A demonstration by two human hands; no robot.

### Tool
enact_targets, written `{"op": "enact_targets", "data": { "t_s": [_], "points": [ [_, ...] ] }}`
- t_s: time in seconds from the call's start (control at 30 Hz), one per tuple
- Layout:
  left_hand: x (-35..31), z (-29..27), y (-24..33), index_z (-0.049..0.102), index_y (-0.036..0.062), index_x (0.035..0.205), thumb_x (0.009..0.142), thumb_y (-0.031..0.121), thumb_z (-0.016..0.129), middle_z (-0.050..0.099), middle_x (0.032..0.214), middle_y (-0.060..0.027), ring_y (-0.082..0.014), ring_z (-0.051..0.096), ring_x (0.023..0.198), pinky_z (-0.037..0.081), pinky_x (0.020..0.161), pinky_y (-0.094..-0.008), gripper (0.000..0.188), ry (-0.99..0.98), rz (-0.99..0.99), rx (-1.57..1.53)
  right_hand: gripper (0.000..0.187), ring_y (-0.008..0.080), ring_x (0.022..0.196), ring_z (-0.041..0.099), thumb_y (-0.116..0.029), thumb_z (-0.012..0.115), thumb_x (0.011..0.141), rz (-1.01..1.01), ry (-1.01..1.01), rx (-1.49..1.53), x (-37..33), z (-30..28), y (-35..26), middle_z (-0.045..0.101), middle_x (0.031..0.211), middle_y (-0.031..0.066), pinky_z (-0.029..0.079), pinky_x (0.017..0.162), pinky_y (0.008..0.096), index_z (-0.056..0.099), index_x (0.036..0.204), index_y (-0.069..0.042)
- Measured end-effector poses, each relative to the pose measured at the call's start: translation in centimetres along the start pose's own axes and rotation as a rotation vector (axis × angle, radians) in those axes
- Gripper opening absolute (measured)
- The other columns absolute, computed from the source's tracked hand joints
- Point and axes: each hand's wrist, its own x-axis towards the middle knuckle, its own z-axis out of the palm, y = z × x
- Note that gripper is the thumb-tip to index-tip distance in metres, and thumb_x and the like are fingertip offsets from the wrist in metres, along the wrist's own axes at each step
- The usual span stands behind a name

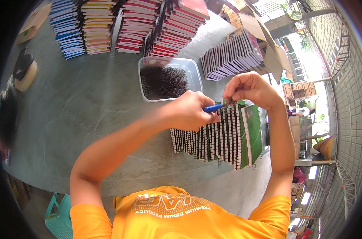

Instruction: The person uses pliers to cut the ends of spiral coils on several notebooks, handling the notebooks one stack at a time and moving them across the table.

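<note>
My left hand (193, 111) is wrapped round a tool with blue handles (213, 108), whose small metal head points right; it looks like pliers or cutters. My right hand (248, 89) is raised just past that head, thumb and fingers pinched together. Whatever lies between those fingertips is too small and dark to make out. Both hands are above the far end of a row of green spiral notebooks (253, 129), which stand packed side by side with their bindings showing. Loose coil ends stick out along the near edge of the row.
Beyond my left hand sits a clear plastic tub (196, 77) holding many black spiral coils (163, 81). Purple-edged notebooks (231, 55) stand to its right. Stacks of red notebooks (171, 38), yellow ones (97, 32) and blue ones (68, 32) line the far side. A green plastic stool (60, 217) is at lower left.
</note>
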Motion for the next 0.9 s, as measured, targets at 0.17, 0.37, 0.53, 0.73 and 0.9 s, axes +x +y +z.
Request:
{"op": "enact_targets", "data": {
  "t_s": [0.17, 0.37, 0.53, 0.73, 0.9],
  "points": [
    [0.2, 1.0, -0.8, 0.059, -0.0010, 0.100, 0.081, 0.016, 0.068, 0.060, 0.080, -0.0143, -0.0299, 0.063, 0.070, 0.051, 0.064, -0.0384, 0.028, 0.552, 0.441, 0.602, 0.006, 0.0155, 0.085, 0.063, 0.002, 0.062, 0.085, -0.091, 0.167, 0.364, 0.1, -0.2, 1.7, 0.065, 0.095, 0.0096, 0.054, 0.077, 0.0292, 0.061, 0.091, 0.001],
    [-1.5, 0.8, -2.8, 0.058, 0.0005, 0.101, 0.079, 0.018, 0.069, 0.059, 0.079, -0.0149, -0.0273, 0.060, 0.069, 0.048, 0.065, -0.0383, 0.030, 0.580, 0.418, 0.436, 0.017, 0.0143, 0.084, 0.062, -0.006, 0.063, 0.084, -0.083, 0.232, -0.174, 4.2, -0.4, 0.0, 0.067, 0.093, 0.0099, 0.049, 0.079, 0.0264, 0.064, 0.098, 0.004],
    [-4.6, -0.8, -4.8, 0.060, 0.0029, 0.099, 0.080, 0.025, 0.068, 0.056, 0.072, -0.0089, -0.0156, 0.053, 0.063, 0.044, 0.060, -0.0295, 0.031, 0.575, 0.169, 0.299, 0.038, 0.0158, 0.095, 0.063, -0.021, 0.062, 0.090, -0.123, 0.247, -0.638, 6.8, 1.6, -3.1, 0.067, 0.102, 0.0108, 0.050, 0.083, 0.0289, 0.057, 0.121, 0.000],
    [-9.5, -2.6, -10.4, 0.059, 0.0039, 0.096, 0.085, 0.031, 0.062, 0.057, 0.072, -0.0035, -0.0132, 0.056, 0.065, 0.045, 0.061, -0.0275, 0.030, 0.507, -0.048, -0.122, 0.089, 0.0303, 0.112, 0.056, -0.070, 0.058, 0.074, -0.041, 0.381, -1.344, -3.3, 5.7, -1.7, 0.059, 0.119, 0.0207, 0.039, 0.100, 0.0407, 0.049, 0.132, -0.004],
    [-8.2, -0.3, -13.9, 0.054, 0.0039, 0.096, 0.091, 0.039, 0.052, 0.056, 0.076, -0.0041, -0.0124, 0.058, 0.062, 0.047, 0.057, -0.0256, 0.035, 0.358, -0.200, -0.520, 0.060, 0.0303, 0.099, 0.061, -0.045, 0.066, 0.077, 0.033, 0.512, -0.687, -4.7, 4.1, 2.7, 0.063, 0.106, 0.0210, 0.045, 0.088, 0.0363, 0.060, 0.113, 0.002]
  ]
}}
